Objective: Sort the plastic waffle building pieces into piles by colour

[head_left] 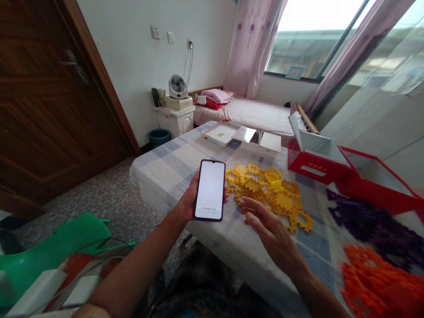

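My left hand (pixel 188 201) is closed round a black smartphone (pixel 210 190) with a lit white screen, held upright over the near edge of the table (pixel 172 165). Just to the right of the phone, my right hand (pixel 270 225) hovers with its fingers spread and loosely curled, holding nothing. Beyond its fingertips lies a pile of yellow plastic interlocking pieces (pixel 270 190) on the checked tablecloth.
Purple pieces (pixel 371 225) and orange pieces (pixel 380 278) lie at the right. A red box (pixel 314 165) with an open lid and white boxes (pixel 225 132) stand farther back. A green plastic object (pixel 66 243) is at the lower left; a bed, nightstand with fan and a door lie beyond.
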`<state>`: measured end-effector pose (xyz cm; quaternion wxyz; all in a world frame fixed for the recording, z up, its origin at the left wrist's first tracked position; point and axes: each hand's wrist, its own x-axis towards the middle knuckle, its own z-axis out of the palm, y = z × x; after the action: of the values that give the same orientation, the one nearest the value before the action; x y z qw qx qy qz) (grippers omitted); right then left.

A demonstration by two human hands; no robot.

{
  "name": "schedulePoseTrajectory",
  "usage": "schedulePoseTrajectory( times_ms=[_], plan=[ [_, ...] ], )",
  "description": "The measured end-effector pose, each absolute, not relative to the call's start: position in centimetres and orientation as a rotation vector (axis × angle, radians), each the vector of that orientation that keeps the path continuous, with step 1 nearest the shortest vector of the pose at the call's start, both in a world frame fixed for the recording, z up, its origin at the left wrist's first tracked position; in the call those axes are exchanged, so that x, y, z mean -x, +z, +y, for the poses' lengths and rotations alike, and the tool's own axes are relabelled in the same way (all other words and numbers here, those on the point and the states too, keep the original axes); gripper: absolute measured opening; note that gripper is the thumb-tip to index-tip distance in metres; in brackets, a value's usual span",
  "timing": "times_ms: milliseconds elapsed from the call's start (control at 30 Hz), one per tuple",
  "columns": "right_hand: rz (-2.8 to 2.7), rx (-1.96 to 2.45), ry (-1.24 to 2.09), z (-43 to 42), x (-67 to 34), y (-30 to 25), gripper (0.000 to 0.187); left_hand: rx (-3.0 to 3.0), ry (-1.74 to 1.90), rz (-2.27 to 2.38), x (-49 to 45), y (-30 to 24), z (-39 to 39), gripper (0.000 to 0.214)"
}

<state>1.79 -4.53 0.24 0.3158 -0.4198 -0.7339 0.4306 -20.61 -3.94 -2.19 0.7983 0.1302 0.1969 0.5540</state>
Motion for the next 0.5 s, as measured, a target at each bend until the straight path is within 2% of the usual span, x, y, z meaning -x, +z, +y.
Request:
schedulePoseTrajectory(
  times_ms=[167, 500],
  plan=[
    [-1.967, 0.949, 1.286, -2.8, 2.0, -0.7, 0.038, -0.31, 1.13, 0.476, 20.9, -2.2, -3.8, 0.072],
    [-1.972, 0.926, 1.2, -2.5, 2.9, -2.3, 0.041, -0.339, 1.051, 0.531, 20.2, -2.1, -4.1, 0.073]
  ],
)
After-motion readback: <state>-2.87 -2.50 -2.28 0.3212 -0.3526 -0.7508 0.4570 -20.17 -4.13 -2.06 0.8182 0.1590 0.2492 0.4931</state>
